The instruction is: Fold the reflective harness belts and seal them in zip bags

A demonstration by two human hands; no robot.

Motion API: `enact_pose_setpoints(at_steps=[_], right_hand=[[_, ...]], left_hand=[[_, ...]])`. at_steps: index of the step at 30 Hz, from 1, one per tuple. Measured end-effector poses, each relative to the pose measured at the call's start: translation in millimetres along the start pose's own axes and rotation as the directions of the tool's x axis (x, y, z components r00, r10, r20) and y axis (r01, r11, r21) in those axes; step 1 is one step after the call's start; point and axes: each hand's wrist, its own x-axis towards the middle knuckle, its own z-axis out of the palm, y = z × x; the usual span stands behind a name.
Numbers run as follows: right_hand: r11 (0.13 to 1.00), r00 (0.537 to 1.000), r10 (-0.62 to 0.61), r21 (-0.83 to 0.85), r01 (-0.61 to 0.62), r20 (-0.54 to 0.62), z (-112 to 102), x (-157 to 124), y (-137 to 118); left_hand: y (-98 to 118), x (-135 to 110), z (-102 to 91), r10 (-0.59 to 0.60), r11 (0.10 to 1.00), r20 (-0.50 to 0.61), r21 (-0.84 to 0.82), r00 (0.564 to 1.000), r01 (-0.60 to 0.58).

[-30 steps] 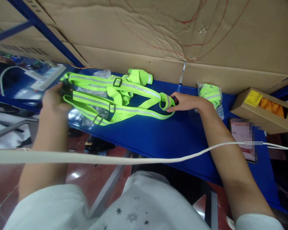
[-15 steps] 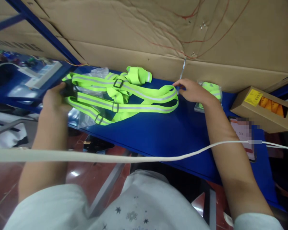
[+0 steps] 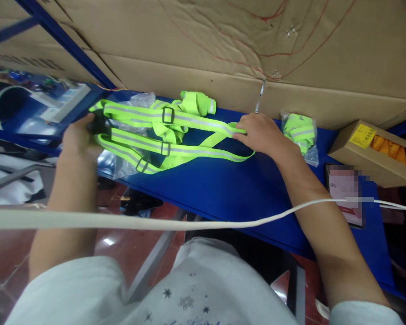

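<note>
Straps [image 3: 203,151] are held stretched over the surface [image 3: 206,185], between both hands. Their black clip [image 3: 99,123] is grasped in the blurred left hand [image 3: 79,137], fingers seemingly closed around it; the upper band [image 3: 203,124] is pinched between thumb and fingers of the right hand [image 3: 259,133]. Whether the lower band [image 3: 223,155] is also caught there cannot be told. If only one band is pulled, the lengths could be left uneven or twisted, and the green pile [image 3: 171,132] behind could be snagged by a slider [image 3: 168,115].
</note>
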Motion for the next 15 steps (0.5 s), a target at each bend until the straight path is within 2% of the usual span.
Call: enact_pose_setpoints(at_steps=[2, 4, 6, 8, 10, 11, 15], right_hand=[[0.998, 0.993, 0.033, 0.054, -0.040, 0.117, 1, 0, 0], [0.988, 0.969, 0.142, 0.030, -0.151, 0.204, 3, -2, 4], [0.966, 0.949, 0.259, -0.024, -0.259, 0.178, 5, -4, 10], [0.942, 0.939, 0.331, -0.096, -0.322, 0.098, 5, -6, 18], [0.923, 0.935, 0.353, -0.183, -0.339, 0.047, 2, -8, 25], [0.919, 0.936, 0.347, -0.218, -0.327, 0.060, 0, -8, 26], [0.951, 0.928, 0.286, -0.193, -0.243, 0.240, -11, -7, 27]], left_hand=[[0, -2, -0.7, -0.014, 1.000, -0.030, -0.024, 0.999, 0.013], [2, -4, -2.3, -0.005, 0.999, -0.039, -0.049, 0.999, 0.003], [6, -7, -3.8, 0.020, 0.997, -0.033, -0.078, 0.999, -0.023], [11, -11, -3.7, 0.054, 0.992, -0.008, -0.110, 0.998, -0.055], [15, -16, -0.7, 0.102, 0.985, 0.037, -0.146, 0.994, -0.096], [17, -19, 1.9, 0.132, 0.979, 0.073, -0.168, 0.989, -0.119], [21, -30, 14.5, 0.255, 0.947, 0.211, -0.251, 0.944, -0.200]])
